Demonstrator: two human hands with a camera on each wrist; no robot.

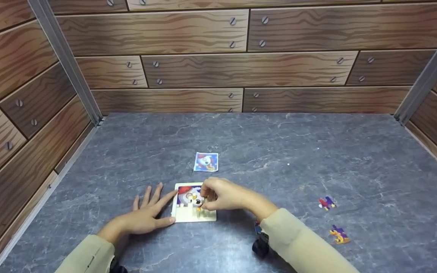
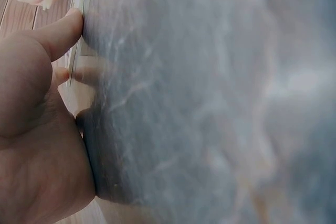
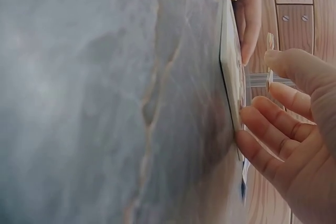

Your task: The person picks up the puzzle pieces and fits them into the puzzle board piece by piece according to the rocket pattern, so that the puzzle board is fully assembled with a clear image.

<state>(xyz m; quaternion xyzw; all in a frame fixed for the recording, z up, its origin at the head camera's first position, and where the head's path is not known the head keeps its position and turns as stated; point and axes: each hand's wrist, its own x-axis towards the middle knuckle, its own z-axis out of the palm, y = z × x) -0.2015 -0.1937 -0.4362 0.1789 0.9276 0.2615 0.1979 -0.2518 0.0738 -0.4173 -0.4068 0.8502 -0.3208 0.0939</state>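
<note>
A shallow jigsaw puzzle tray with a cream rim lies on the table, its far part filled with a cartoon picture in red, white and purple, its near part bare. My left hand rests flat beside it, fingers spread, index fingertip and thumb tip at the tray's left edge. Over the tray's right side, my right hand pinches a puzzle piece between thumb and index finger. That piece stands edge-on in the right wrist view, above the tray, so its printed face is hidden. The other right fingers reach down to the tray's edge.
Behind the tray lies a small picture card. Off to the right are a red and purple puzzle piece and an orange and purple one. A blue piece is partly covered by the right sleeve. Wood-patterned walls enclose the table.
</note>
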